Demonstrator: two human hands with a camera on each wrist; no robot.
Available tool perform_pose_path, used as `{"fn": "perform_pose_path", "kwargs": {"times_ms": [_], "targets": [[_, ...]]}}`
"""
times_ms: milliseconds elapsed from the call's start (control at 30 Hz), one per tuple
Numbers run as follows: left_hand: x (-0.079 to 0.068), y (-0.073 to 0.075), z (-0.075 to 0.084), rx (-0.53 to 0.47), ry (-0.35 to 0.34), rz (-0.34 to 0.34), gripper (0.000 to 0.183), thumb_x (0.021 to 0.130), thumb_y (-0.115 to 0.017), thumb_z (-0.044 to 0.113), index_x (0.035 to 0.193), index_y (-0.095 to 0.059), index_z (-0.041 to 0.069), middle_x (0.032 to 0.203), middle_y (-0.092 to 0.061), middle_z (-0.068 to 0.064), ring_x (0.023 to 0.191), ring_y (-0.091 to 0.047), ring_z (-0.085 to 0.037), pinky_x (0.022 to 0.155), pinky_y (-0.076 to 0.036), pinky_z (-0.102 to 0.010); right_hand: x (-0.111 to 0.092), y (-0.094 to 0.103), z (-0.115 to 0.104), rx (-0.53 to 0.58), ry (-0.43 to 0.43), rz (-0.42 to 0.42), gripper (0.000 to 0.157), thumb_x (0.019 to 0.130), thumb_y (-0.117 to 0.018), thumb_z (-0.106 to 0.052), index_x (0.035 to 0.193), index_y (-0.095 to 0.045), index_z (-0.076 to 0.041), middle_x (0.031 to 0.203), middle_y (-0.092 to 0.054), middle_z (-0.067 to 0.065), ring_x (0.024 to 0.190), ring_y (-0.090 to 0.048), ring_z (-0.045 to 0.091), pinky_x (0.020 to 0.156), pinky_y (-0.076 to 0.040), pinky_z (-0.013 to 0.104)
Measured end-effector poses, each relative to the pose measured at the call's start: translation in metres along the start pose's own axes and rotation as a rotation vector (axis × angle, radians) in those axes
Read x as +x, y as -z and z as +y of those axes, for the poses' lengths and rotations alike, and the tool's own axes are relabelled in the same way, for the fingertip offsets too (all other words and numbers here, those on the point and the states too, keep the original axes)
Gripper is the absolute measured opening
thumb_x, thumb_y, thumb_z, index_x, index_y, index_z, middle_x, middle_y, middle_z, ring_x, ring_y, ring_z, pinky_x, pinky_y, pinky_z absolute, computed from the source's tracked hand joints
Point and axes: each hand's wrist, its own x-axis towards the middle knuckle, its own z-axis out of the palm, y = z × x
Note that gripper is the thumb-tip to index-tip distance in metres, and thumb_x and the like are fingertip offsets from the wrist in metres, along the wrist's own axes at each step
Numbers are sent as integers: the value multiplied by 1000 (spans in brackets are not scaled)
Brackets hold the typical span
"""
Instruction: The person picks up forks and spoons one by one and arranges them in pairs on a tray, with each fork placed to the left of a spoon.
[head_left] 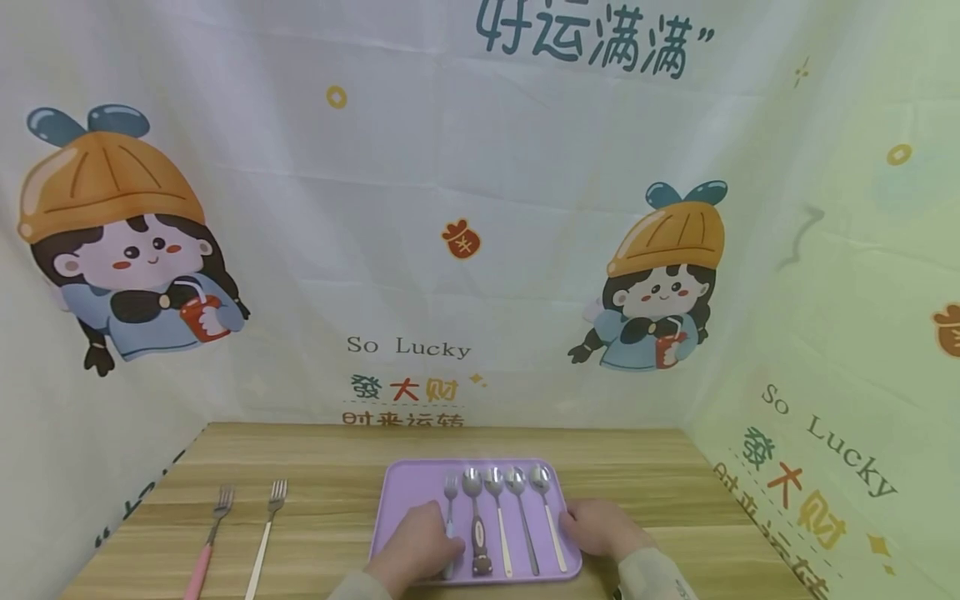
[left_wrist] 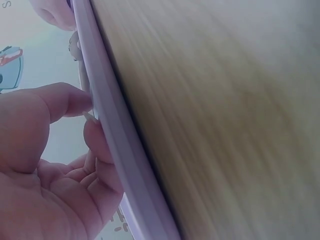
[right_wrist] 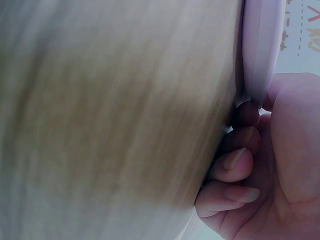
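A lilac tray (head_left: pixel 408 479) lies on the wooden table. In it, side by side, are a fork (head_left: pixel 450 492) with a pale blue-grey handle, a spoon (head_left: pixel 481 533) with a brown bear-shaped handle, and several slimmer spoons (head_left: pixel 501 517). My left hand (head_left: pixel 420 546) reaches over the tray's front left part and pinches the fork's handle; in the left wrist view, thumb and index finger (left_wrist: pixel 95 137) meet just behind the tray rim. At the tray's right edge, my right hand (head_left: pixel 600 529) grips the rim, its curled fingers (right_wrist: pixel 235 165) low against the tabletop in the right wrist view.
Left of the tray, a pink-handled fork (head_left: pixel 201 567) and a white-handled fork (head_left: pixel 262 550) lie on the table (head_left: pixel 322 500), tines pointing away. A printed cloth (head_left: pixel 525 275) hangs behind the table and along both sides.
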Motion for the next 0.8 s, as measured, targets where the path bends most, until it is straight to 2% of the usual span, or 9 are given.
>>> {"fn": "perform_pose_path", "kwargs": {"times_ms": [133, 267, 500, 633, 800], "targets": [[-5, 6, -1, -2, -7, 10, 23, 90, -78, 16, 89, -59, 3, 78, -59, -8, 68, -54, -21, 62, -48, -32, -3, 2, -2, 13, 6, -4, 30, 108, -52, -30, 86, -67, -17, 89, -72, 8, 84, -66, 26, 92, -58, 56], [-7, 20, -4, -4, -1, 29, 23, 94, -75, 19, 87, -57, 7, 77, -58, -6, 69, -55, -21, 61, -48, -33, -4, 3, -5, 27, -1, -1, 28, 108, -53, -29, 87, -68, -17, 90, -73, 7, 85, -66, 26, 94, -57, 57], [-8, 59, -12, 7, 106, 58, 24, 96, -76, 21, 91, -58, 6, 80, -60, -8, 72, -59, -23, 62, -51, -35, -4, 3, -7, 33, -8, 7, 26, 107, -54, -26, 88, -69, -16, 90, -73, 8, 84, -65, 26, 92, -57, 56], [-12, 81, -30, 27, 83, 111, 23, 95, -75, 19, 87, -59, 6, 77, -60, -7, 70, -57, -21, 61, -48, -34, -5, 6, -10, 41, -21, 0, 26, 108, -56, -28, 95, -73, -15, 95, -75, 9, 87, -67, 27, 94, -57, 58], [-16, 105, -67, 53, 63, 156, 23, 92, -75, 20, 82, -59, 8, 73, -59, -3, 68, -55, -19, 60, -45, -33, -4, 9, -11, 38, -53, -20, 29, 109, -55, -30, 109, -77, -11, 107, -79, 14, 97, -71, 32, 101, -56, 60]]}}
